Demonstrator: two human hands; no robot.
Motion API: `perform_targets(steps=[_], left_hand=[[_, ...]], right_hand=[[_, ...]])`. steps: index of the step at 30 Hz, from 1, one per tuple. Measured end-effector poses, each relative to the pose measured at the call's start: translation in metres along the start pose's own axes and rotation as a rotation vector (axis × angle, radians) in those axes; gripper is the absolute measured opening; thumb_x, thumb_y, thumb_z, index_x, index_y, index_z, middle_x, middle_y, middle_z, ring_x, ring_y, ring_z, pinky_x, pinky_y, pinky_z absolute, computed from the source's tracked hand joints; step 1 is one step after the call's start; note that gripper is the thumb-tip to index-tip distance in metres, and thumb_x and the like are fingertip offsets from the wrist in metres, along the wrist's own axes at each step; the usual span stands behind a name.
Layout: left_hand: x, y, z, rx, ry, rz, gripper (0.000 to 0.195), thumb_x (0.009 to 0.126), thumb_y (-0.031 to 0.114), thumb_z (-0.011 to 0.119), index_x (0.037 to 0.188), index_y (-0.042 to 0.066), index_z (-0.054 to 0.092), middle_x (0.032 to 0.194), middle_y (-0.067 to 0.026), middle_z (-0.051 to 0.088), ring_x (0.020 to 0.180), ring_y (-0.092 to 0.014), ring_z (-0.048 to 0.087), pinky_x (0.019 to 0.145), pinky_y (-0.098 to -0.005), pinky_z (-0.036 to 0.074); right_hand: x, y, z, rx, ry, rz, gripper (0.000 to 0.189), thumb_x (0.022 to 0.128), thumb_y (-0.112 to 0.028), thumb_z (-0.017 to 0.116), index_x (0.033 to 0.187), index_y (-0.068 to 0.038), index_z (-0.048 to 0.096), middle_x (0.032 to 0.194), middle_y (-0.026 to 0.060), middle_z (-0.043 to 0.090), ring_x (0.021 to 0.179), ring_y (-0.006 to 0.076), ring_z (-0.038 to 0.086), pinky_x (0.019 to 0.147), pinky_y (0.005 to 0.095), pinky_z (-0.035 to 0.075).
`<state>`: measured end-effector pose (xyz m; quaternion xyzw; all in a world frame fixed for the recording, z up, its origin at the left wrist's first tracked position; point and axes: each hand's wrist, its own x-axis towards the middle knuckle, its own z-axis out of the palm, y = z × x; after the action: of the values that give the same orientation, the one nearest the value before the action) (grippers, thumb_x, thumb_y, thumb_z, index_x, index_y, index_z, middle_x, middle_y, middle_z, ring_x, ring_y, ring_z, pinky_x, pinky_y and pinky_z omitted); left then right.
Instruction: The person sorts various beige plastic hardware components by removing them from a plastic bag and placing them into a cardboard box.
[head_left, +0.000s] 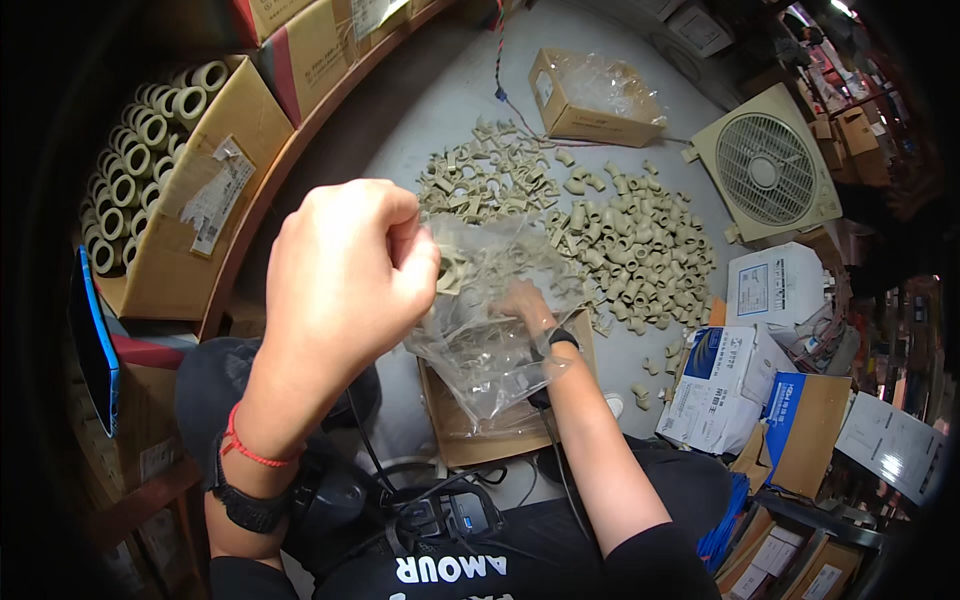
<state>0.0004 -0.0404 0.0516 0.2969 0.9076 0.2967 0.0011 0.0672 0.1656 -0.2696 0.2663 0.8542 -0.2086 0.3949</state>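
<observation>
My left hand (349, 259) is raised in a fist and pinches the upper edge of a clear plastic bag (487, 360). A few beige plastic pipe clips (448, 274) show in the bag beside my fingers. My right hand (523, 302) is seen through the film, low by the near side of a heap of beige pipe clips (487, 176). Its fingers are blurred by the plastic, so what they hold is hidden. Under the bag stands an open cardboard box (480, 442) between my legs.
Right of the clips lies a heap of beige pipe elbows (645, 255). A box fan (769, 165) and a carton of plastic bags (600, 124) stand beyond. At left, a carton of pipe rings (202, 202) and a blue-edged tablet (97, 345) sit on shelving. White cartons (712, 390) line the right.
</observation>
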Motion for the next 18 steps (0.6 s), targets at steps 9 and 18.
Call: perform_targets(steps=[9,18], left_hand=[[0.004,-0.004,0.017,-0.143,0.099,0.057,0.023,0.063,0.002,0.054,0.05,-0.003,0.036,0.047,-0.0077,0.034,0.037,-0.013,0.035,0.038,-0.0247,0.025],[0.009,-0.007,0.012,-0.144,0.124,0.047,0.023,0.062,0.004,0.054,0.05,-0.003,0.036,0.046,-0.0097,0.034,0.037,-0.018,0.037,0.038,-0.0266,0.026]], right_hand=[[0.014,-0.025,0.019,0.137,0.117,0.147,0.05,0.073,-0.032,0.049,0.113,-0.007,0.033,0.113,0.0185,0.032,0.104,0.0392,0.036,0.079,0.0457,0.04],[0.013,0.011,0.016,-0.182,0.32,-0.117,0.026,0.071,-0.018,0.048,0.091,-0.003,0.056,0.091,0.0184,0.055,0.086,0.0318,0.054,0.07,0.04,0.044]])
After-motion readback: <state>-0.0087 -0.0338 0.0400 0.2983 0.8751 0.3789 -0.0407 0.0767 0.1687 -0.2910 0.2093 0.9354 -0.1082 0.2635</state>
